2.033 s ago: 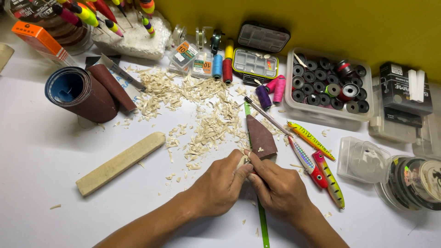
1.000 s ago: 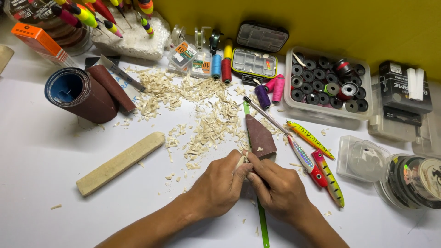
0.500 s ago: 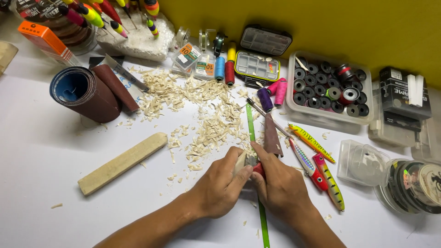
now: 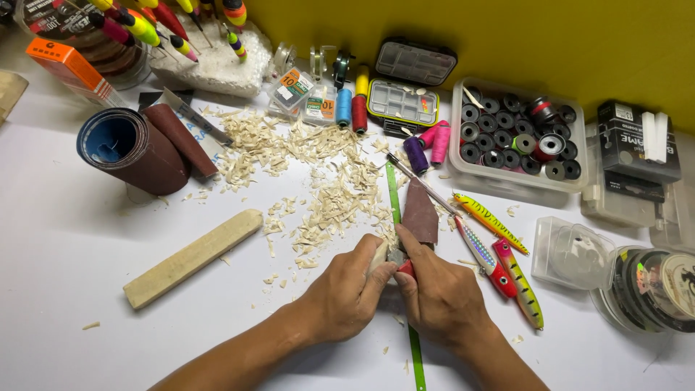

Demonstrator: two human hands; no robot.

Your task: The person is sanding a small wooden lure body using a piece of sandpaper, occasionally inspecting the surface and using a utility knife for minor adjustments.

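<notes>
Left hand [image 4: 340, 297] fingers clenched on wood piece [image 4: 378, 255], right hand [image 4: 438, 295] grasping knife [image 4: 402, 265]. Shavings [image 4: 326, 188] at 11 o'clock; lures [image 4: 499, 253] at 3. Clear tub [image 4: 517, 185] holds spools [image 4: 517, 141] at 1.

Both forearms come in from the table's near edge and meet at its middle. The left hand [image 4: 346, 295] is curled closed, and the right hand [image 4: 436, 292] is clenched, thumb extended forward, touching it.

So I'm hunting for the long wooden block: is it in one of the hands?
No, the long wooden block lies alone on the white table, apart from the left hand.
</notes>
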